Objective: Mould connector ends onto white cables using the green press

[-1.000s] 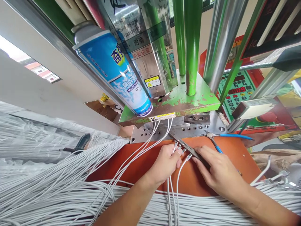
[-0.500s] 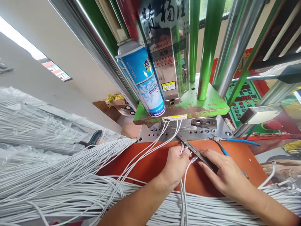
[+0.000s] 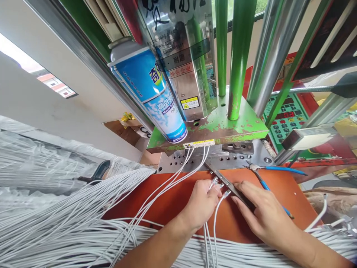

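My left hand (image 3: 203, 204) is closed, thumb and fingers pinching white cables near their clear plug ends. Some of the plugs sit along the edge of a narrow metal mould bar (image 3: 226, 181). My right hand (image 3: 264, 210) grips the near, dark end of this bar, which slants away toward the press bed. One clear plug (image 3: 227, 194) lies against the bar between my hands, its white cable (image 3: 215, 219) hanging down toward me. My left fingers partly hide the other plugs.
A green press plate (image 3: 234, 130) stands over the steel bed (image 3: 178, 163), with white cables running out beneath it. A blue spray can (image 3: 164, 108) rests on the plate. Blue-handled pliers (image 3: 264, 176) lie right on the orange work surface (image 3: 173, 193). White cable bundles (image 3: 83, 208) fill the left and front.
The camera view has shifted a little, so the press and can appear farther left. Both hands stay at the bar, and the left fingers have moved slightly at the plugs.
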{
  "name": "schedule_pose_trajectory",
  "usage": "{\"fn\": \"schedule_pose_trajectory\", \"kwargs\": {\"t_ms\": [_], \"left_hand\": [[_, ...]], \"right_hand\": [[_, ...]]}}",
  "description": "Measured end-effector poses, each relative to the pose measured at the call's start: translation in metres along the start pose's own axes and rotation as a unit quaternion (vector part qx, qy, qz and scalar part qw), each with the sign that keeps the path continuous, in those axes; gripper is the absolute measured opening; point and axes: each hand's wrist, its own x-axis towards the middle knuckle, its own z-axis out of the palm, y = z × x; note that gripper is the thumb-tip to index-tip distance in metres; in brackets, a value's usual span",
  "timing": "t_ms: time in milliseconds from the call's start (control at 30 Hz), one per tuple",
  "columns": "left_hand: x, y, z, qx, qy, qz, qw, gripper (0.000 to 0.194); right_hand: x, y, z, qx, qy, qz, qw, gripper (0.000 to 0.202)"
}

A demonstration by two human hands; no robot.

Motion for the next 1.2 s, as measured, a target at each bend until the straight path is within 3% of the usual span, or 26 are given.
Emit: {"fn": "schedule_pose_trajectory", "kwargs": {"t_ms": [167, 233, 333, 467, 567, 633, 800, 1000, 1200], "left_hand": [[0.001, 0.001, 0.001, -0.004, -0.005, -0.015, 1.000, 0.046], [0.004, 0.005, -0.003, -0.020, -0.035, -0.040, 0.998, 0.046], [0.009, 0.011, -0.017, -0.021, -0.073, -0.051, 0.996, 0.045], [0.007, 0.020, -0.042, -0.035, -0.002, 0.014, 0.999, 0.042], [0.000, 0.026, -0.049, -0.114, -0.059, 0.012, 0.992, 0.043], [-0.004, 0.030, -0.047, -0.145, -0.118, -0.017, 0.982, 0.046], [-0.009, 0.030, -0.031, -0.194, -0.236, -0.103, 0.947, 0.047], [-0.013, 0.031, -0.019, -0.180, -0.267, -0.113, 0.940, 0.049], [-0.011, 0.027, -0.019, -0.164, -0.269, -0.084, 0.945, 0.048]], "right_hand": [[0.001, -0.001, -0.002, 0.014, -0.003, 0.005, 1.000, 0.013], [0.002, -0.001, -0.001, 0.017, -0.002, 0.021, 1.000, 0.013], [0.001, 0.001, -0.001, 0.005, 0.027, 0.047, 0.999, 0.014], [-0.001, 0.008, 0.000, -0.081, 0.060, 0.050, 0.994, 0.018], [0.001, 0.008, 0.000, -0.107, 0.041, 0.035, 0.993, 0.016], [0.005, 0.003, 0.000, -0.083, 0.039, 0.010, 0.996, 0.018], [0.015, -0.011, -0.003, 0.017, 0.040, -0.077, 0.996, 0.051], [0.011, -0.016, -0.003, 0.067, 0.064, -0.083, 0.992, 0.030], [0.009, -0.009, -0.005, 0.144, 0.086, 0.017, 0.986, 0.018]]}}
